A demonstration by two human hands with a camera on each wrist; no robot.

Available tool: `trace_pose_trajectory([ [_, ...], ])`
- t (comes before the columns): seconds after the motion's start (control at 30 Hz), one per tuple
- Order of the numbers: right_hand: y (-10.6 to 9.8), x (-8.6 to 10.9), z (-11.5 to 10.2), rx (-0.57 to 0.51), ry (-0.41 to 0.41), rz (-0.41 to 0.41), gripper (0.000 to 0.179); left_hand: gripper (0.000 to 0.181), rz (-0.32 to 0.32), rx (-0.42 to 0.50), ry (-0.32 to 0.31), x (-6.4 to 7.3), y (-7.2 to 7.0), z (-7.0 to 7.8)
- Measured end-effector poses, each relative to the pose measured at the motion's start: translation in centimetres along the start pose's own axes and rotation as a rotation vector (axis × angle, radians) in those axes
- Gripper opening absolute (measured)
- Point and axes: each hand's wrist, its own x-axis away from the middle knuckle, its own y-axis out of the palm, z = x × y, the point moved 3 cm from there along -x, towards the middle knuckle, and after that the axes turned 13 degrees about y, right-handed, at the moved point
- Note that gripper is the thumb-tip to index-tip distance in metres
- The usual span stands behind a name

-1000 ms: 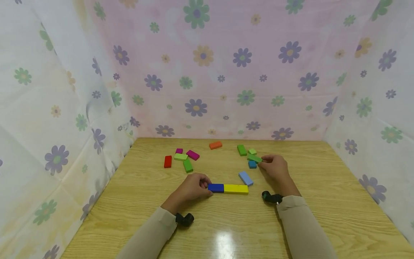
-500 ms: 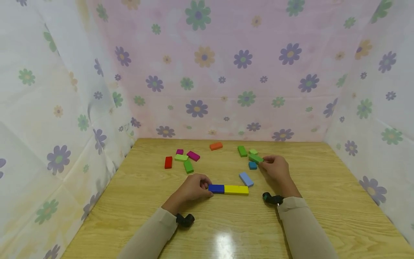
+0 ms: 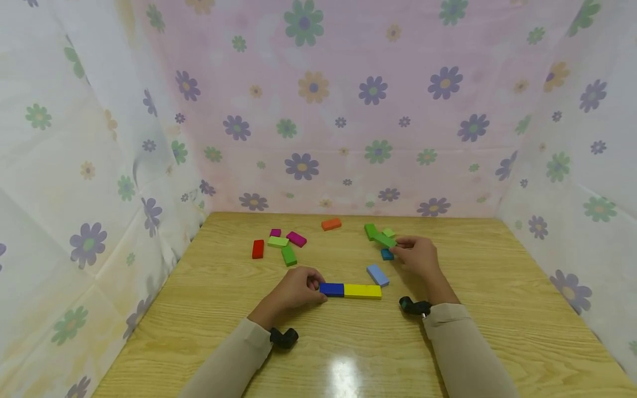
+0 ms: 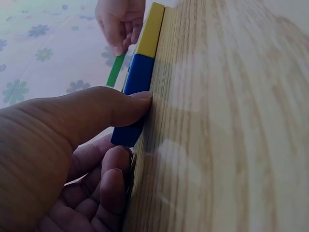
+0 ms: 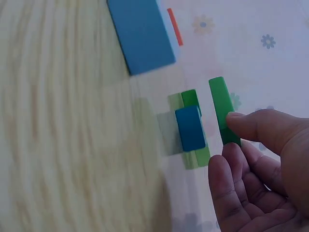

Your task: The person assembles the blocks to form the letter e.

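My left hand point(image 3: 296, 288) pinches the left end of a dark blue block point(image 3: 331, 290), thumb on its near side. That block lies end to end with a longer yellow block point(image 3: 362, 292) on the table. Farther right, my right hand point(image 3: 419, 257) pinches a green block point(image 3: 384, 240) between thumb and fingers. In the right wrist view this green block point(image 5: 220, 104) is held up off the table. Below it sits a small teal-blue block point(image 3: 387, 255), with another green block point(image 3: 370, 231) and a small light green block point(image 3: 389, 233) just behind.
A light blue block point(image 3: 377, 275) lies slanted behind the yellow one. An orange block point(image 3: 331, 224) is at the back. At the left lie a red block point(image 3: 257, 249), a green block point(image 3: 288, 256), a light green block point(image 3: 278, 242) and two magenta blocks point(image 3: 296, 239).
My right hand has lifted the green block and shifted it slightly left, so it now overlaps the other green block in the head view. My left hand stays at the dark blue block.
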Motion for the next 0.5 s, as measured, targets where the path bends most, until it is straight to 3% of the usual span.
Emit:
trace_pose_trajectory([
  [0.5,1.6,1.2,-2.1,0.054,-0.078,-0.035,0.04,0.026,0.003,-0.008,0.003,0.0,0.0,0.1],
])
